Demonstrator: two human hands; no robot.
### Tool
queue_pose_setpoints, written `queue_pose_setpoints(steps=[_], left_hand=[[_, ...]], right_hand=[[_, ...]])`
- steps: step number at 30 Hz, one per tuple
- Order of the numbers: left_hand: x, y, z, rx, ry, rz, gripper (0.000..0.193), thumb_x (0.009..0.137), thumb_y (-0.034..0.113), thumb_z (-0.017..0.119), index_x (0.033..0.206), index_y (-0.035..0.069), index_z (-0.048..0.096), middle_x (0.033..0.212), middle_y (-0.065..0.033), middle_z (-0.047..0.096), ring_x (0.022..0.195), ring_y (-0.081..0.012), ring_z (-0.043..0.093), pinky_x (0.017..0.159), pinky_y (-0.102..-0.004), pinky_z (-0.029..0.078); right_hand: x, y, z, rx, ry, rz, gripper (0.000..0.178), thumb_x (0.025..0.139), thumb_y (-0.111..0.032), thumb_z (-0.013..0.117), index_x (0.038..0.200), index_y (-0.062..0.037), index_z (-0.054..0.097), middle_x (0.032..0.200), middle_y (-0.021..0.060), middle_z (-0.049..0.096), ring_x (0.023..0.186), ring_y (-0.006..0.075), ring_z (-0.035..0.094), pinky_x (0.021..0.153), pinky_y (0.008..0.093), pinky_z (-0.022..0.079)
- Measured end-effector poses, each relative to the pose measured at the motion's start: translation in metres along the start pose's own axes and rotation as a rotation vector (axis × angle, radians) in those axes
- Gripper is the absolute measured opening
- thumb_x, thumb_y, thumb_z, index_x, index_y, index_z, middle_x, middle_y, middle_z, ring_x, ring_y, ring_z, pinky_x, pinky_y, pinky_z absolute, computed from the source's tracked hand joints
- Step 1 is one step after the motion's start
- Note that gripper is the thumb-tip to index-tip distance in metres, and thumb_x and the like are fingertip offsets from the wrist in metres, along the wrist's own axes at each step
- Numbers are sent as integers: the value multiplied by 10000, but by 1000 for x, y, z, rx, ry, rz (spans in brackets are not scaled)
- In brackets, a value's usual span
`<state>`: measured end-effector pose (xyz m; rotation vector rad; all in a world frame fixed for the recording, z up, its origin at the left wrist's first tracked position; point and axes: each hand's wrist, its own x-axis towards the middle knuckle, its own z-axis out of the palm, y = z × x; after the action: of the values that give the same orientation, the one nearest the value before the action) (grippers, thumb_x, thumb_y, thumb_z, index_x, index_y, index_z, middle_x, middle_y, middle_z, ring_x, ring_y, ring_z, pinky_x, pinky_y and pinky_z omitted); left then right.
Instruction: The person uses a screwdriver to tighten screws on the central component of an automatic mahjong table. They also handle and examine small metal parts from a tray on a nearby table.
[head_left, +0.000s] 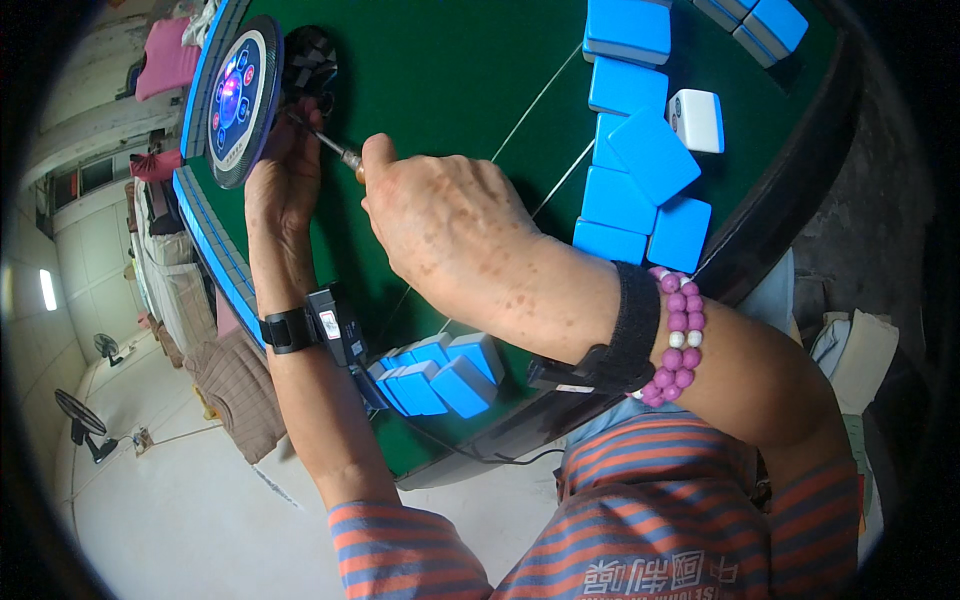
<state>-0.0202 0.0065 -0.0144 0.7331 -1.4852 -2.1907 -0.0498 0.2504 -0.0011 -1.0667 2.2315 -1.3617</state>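
right hand (440,215) gripping 1 screwdriver (347,159) | left hand (286,178) reaching behind 1 round panel (230,145), grip unclear | 2 fans (82,424) standing left

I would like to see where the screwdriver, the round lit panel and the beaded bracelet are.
Screwdriver (349,158), head view: on the shaft, near the handle.
Round lit panel (231,98), head view: glowing middle of its face.
Beaded bracelet (678,321), head view: on a purple bead.

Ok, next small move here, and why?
Probably check what the tip of the screwdriver touches before turning it: the right hand angles its shaft toward the fingers of the left hand, beside the tilted round panel, and the contact is unclear.
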Motion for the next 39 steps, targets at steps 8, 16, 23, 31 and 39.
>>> queue_pose_setpoints(steps=[8,16,23,31,39], left_hand=[[1,1,0,25,-11,5,262,875,-38,558,1135,-21,524,1076,-150,597,1029,-278,609,902,-385,544],[-1,-1,2,62,-14,22,265,890,-22,545,1153,-17,515,1092,-165,595,1040,-270,602,904,-376,538],[-4,-1,6,58,-21,18,286,897,-12,538,1180,-24,497,1104,-176,591,1054,-273,594,917,-375,530],[1,-4,2,-2,-62,70,271,893,-36,522,1164,-35,507,1113,-186,581,1061,-300,589,943,-413,516],[2,-9,3,-44,31,116,256,907,-58,460,1159,-60,505,1120,-192,576,1088,-320,570,980,-449,486]], right_hand=[[0,-2,2,-231,112,-98,146,857,-79,554,948,22,500,645,134,632,633,264,677,530,337,545],[-1,0,2,-429,154,-162,174,808,-61,587,945,15,512,648,116,624,615,231,674,527,295,546],[2,2,0,-36,15,10,161,887,-129,555,947,12,506,697,173,642,659,330,663,576,397,538],[4,1,-1,269,-18,151,238,925,-189,517,930,48,499,768,244,623,761,411,627,672,461,510],[5,5,0,363,-23,120,251,930,-193,508,924,58,501,796,260,617,803,425,616,707,477,491]])
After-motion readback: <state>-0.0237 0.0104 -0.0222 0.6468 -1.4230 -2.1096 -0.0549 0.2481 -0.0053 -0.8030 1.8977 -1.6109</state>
